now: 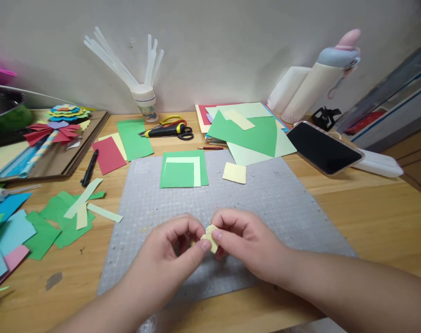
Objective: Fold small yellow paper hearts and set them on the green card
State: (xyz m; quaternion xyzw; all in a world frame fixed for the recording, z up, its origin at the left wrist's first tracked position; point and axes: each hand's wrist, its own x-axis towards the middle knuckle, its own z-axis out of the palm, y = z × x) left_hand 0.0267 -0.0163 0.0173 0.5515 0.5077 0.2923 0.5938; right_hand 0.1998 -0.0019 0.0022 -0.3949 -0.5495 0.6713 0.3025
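Grip of the left hand and grip of the right hand were both clamped on one small, creased pale yellow paper, close together over the grey cutting mat. Light, even pressure along each crease probably suited such thin paper, which could easily buckle or tear.

Over the grey cutting mat, the left hand and the right hand are meeting, both pinching a small folded pale-yellow paper! Just beyond, a pale-yellow square is lying to the right of the stacked green squares. Green scraps are overlapping on the left, a phone is resting on the right, and straws are leaning out of the paper cups on the far side.
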